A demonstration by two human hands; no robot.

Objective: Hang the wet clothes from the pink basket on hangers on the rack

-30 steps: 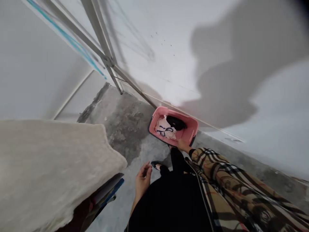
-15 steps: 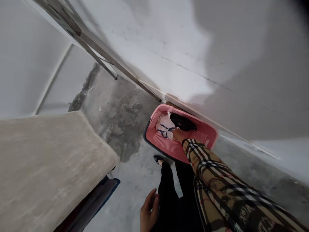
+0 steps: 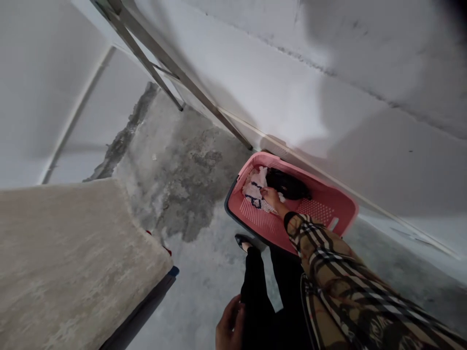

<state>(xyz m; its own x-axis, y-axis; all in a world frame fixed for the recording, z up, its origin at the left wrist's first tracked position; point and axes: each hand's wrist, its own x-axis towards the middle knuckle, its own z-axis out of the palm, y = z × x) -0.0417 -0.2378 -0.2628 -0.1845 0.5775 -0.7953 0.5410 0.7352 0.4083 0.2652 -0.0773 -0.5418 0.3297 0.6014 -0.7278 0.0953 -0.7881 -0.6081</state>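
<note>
My right hand (image 3: 272, 197) reaches down into a pink laundry basket (image 3: 262, 231) on the floor. Its fingers are closed on a white garment (image 3: 254, 188) with dark blue trim, which lies bunched in the left end. Just beyond that hand is a black item (image 3: 286, 183) that looks like a small bag, though its kind is not certain. Low in the view, my left hand (image 3: 229, 323) hangs beside my leg with loosely curled fingers, thumb apart, holding nothing.
A metal frame (image 3: 204, 97), like a ladder, leans along the white wall (image 3: 270, 92). At left stands a surface under a beige patterned cover (image 3: 73, 253). My shoe (image 3: 243, 240) is close to the basket's near side on the concrete floor (image 3: 189, 180).
The view has shifted a little, so the basket sits further right. My right hand now shows more clearly over the garment. My left hand appears slightly lower.
</note>
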